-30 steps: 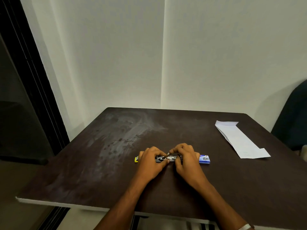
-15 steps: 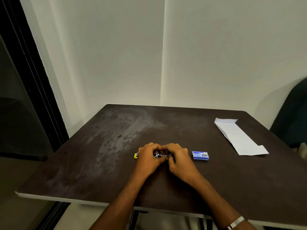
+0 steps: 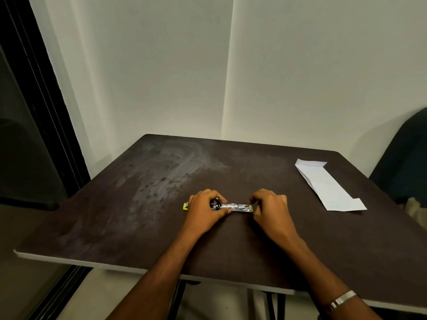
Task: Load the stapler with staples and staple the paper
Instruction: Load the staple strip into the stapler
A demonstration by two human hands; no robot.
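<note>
A stapler (image 3: 238,207) with yellow-green ends lies unfolded flat on the dark table (image 3: 161,227), its metal staple channel facing up. My left hand (image 3: 205,211) grips its left half near the hinge, and one yellow tip pokes out to the left of that hand. My right hand (image 3: 270,209) is curled at the stapler's right end, fingertips touching the tip. The blue staple box is hidden, probably under my right hand. A folded white paper (image 3: 328,185) lies at the far right of the table, away from both hands.
The table stands in a corner of pale walls. A dark window frame (image 3: 39,100) runs down the left. A dark chair back (image 3: 406,158) stands past the table's right edge. The table's front edge is close to me.
My hands were together over the folded stapler. My right hand has moved right, the stapler now lies opened out flat, and the blue box is covered.
</note>
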